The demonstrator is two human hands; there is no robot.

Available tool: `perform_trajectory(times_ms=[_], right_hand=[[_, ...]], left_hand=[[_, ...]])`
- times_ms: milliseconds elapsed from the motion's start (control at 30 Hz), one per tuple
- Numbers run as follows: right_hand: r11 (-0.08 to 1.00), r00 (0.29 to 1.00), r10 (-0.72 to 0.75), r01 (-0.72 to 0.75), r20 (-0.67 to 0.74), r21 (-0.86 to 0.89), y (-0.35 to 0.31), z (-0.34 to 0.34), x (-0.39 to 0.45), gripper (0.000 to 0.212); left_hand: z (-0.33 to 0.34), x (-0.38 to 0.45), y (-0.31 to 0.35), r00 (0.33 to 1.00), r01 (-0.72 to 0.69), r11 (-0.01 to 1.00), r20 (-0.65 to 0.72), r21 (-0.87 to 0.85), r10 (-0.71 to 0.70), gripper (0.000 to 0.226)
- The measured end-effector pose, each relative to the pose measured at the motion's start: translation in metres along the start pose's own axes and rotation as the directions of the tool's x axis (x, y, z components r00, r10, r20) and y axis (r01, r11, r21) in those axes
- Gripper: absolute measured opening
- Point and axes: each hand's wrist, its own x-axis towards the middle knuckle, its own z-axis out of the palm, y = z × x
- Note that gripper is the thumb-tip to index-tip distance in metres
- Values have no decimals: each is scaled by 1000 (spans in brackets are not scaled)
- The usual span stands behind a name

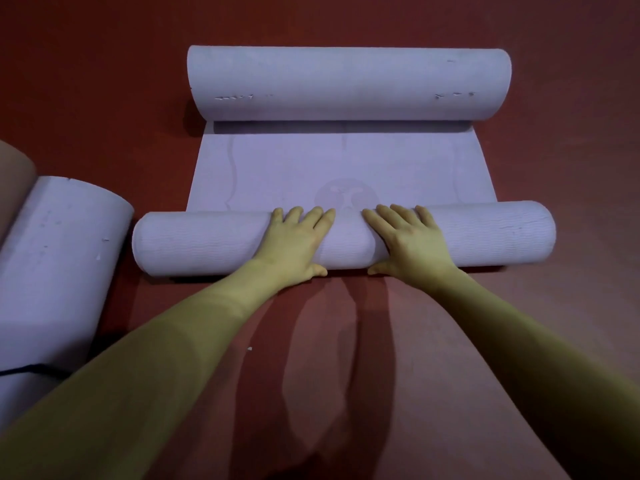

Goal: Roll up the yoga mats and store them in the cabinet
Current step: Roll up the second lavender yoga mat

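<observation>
Nearest the camera, both forearms reach out over the red floor (346, 341) to the near roll (346, 239), which serves here as the landmark. The left hand (294, 242) lies on top of that roll just left of its middle, and the right hand (408, 240) lies just right of its middle. On each hand the fingers are nearly straight and spread, draped over the curve with the tips at the far side, while the thumbs sit low on the near side by the floor. Neither hand clutches anything; the palms press down, likely to keep the winding tight and even as it is pushed forward.

To the left of the near roll, close but apart, lies a second mat (59, 258), partly rolled, with a dark cord crossing its near part.

Beyond the near roll the flat stretch of the mat (398, 168) runs away along the floor, a faint round emblem showing just past the fingertips. Farther still, the mat's other end curls into a thick far roll (346, 81), so this mat is only part wound. No cabinet is in view.
</observation>
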Motion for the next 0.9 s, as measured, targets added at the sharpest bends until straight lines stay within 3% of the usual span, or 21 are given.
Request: perform_trajectory(times_ms=[200, 767, 900], right_hand=[[999, 1000, 15, -14, -26, 31, -17, -4, -38, 110], [990, 994, 19, -34, 109, 138, -52, -31, -136, 109], [980, 991, 77, -96, 111, 177, -47, -28, -132, 107]], left_hand=[[5, -34, 13, 999, -44, 999, -2, -6, 44, 104], [6, -117, 51, 977, -181, 975, 92, -130, 193, 104], [7, -106, 38, 976, -219, 960, -47, -172, 214, 98]])
